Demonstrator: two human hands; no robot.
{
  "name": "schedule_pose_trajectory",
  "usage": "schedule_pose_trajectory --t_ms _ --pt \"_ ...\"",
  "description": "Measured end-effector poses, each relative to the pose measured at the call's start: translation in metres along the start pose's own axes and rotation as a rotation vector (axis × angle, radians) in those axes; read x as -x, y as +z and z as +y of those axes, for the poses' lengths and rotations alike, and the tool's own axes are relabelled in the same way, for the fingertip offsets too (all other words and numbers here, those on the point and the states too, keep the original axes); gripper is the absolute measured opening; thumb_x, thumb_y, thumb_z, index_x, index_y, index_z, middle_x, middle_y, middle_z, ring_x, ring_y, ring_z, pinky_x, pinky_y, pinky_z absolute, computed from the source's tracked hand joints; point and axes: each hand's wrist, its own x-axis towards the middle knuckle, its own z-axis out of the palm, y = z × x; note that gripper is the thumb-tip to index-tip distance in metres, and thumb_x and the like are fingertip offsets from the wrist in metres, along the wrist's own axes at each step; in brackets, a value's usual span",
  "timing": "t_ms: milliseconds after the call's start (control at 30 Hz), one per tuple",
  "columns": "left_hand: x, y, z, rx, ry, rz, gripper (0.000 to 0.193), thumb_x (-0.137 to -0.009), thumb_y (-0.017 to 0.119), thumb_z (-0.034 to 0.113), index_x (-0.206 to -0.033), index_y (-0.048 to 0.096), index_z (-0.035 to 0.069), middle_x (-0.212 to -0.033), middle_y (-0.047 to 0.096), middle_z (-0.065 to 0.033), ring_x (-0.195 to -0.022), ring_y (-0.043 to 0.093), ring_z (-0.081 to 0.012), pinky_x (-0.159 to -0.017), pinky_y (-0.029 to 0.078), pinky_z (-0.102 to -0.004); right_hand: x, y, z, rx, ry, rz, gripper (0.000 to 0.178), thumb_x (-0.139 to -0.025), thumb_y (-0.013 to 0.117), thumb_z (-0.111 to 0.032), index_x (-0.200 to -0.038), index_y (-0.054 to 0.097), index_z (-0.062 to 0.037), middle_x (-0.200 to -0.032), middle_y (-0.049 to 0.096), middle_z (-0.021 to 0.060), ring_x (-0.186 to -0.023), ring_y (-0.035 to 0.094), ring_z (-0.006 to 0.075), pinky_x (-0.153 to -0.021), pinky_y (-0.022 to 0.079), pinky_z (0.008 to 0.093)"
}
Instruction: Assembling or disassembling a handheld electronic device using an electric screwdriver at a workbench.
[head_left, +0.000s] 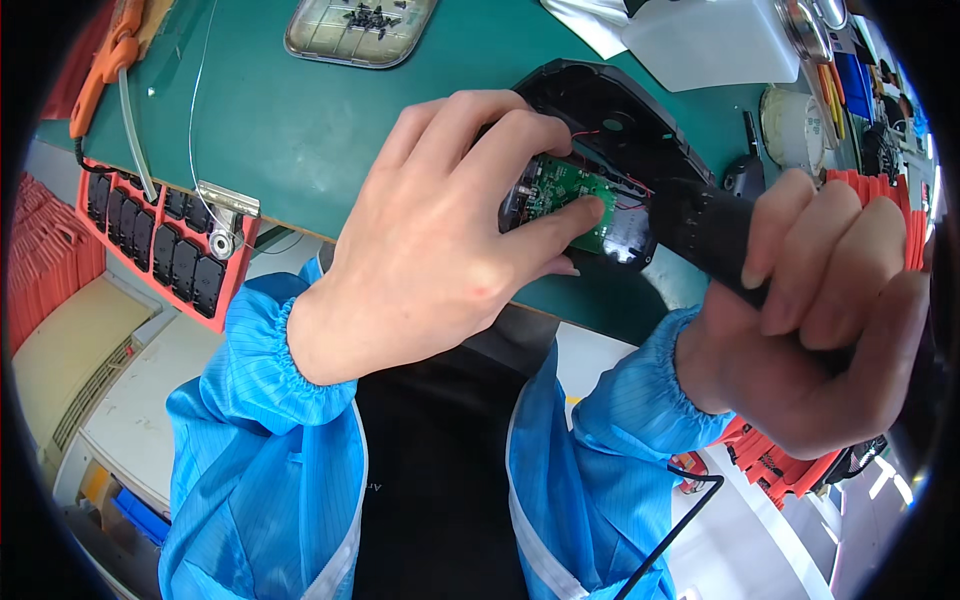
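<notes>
My left hand (pixel 440 200) is closed around a black plastic housing (pixel 620 110), its thumb lying on the green circuit board (pixel 562 190) inside. Thin red wires (pixel 630 206) run beside the board, between the two parts of the housing. Wrapped in the fingers of my right hand (pixel 820 300) is a thick black electric screwdriver (pixel 705 225), slanting toward the right edge of the board. Its tip is hidden from this view. Both forearms wear blue sleeves.
A shallow clear tray (pixel 300 35) with small black screws sits at the far edge of the green mat (pixel 270 110). Left of it are an orange-handled tool (pixel 105 65) and a red tray (pixel 215 312) of black parts. A white tub (pixel 793 125) stands at the right.
</notes>
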Motion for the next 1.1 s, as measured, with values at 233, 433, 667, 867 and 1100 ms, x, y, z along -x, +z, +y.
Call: schedule_pose_trajectory --t_ms 233,433,667,867,1100 --pt "0.002 -0.001 0.003 -0.012 -0.009 -0.015 0.05 -0.059 0.087 0.021 -0.108 0.082 0.018 -0.121 0.062 -0.0115 -0.114 0.057 -0.0357 -0.09 0.049 -0.0472 0.005 0.02 -0.005 0.111 -0.068 0.046 0.018 -0.096 0.053 -0.019 -0.106 0.051 -0.0043 -0.066 0.04 0.0018 -0.049 0.036 0.0101 -0.05 0.034 0.031" --pt "0.001 -0.002 0.003 -0.024 0.003 -0.029 0.049 -0.06 0.088 0.022 -0.109 0.082 0.019 -0.123 0.061 -0.0116 -0.116 0.056 -0.0356 -0.091 0.049 -0.047 0.004 0.016 -0.009 -0.012 -0.056 0.017 0.02 -0.096 0.055 -0.02 -0.108 0.05 -0.0049 -0.066 0.043 0.0008 -0.05 0.039 0.0096 -0.051 0.036 0.0299" --pt "-0.001 -0.006 0.005 0.001 -0.01 0.004 0.042 -0.063 0.088 0.019 -0.104 0.081 0.015 -0.119 0.062 -0.0117 -0.112 0.058 -0.036 -0.09 0.049 -0.0467 0.004 0.007 -0.016 -0.172 -0.046 -0.021 0.022 -0.097 0.058 -0.021 -0.109 0.048 -0.0055 -0.066 0.045 -0.0004 -0.051 0.043 0.0091 -0.052 0.039 0.0286" --pt "-0.007 0.002 0.009 0.173 -0.002 0.237 0.031 -0.063 0.087 0.009 -0.093 0.077 0.007 -0.109 0.065 -0.0119 -0.103 0.062 -0.0366 -0.085 0.052 -0.0449 0.009 0.011 -0.026 -0.347 -0.06 -0.075 0.024 -0.097 0.06 -0.022 -0.111 0.047 -0.006 -0.066 0.047 -0.0014 -0.051 0.046 0.0086 -0.052 0.041 0.0275" --pt "-0.008 -0.04 -0.009 -0.158 -0.006 0.192 0.029 -0.065 0.086 0.002 -0.093 0.077 0.004 -0.113 0.067 -0.0126 -0.104 0.063 -0.0335 -0.086 0.053 -0.0424 0.021 -0.008 -0.029 -0.314 -0.163 -0.052 0.029 -0.098 0.06 -0.024 -0.116 0.045 -0.0062 -0.068 0.05 -0.0003 -0.053 0.05 0.0093 -0.055 0.044 0.0269"
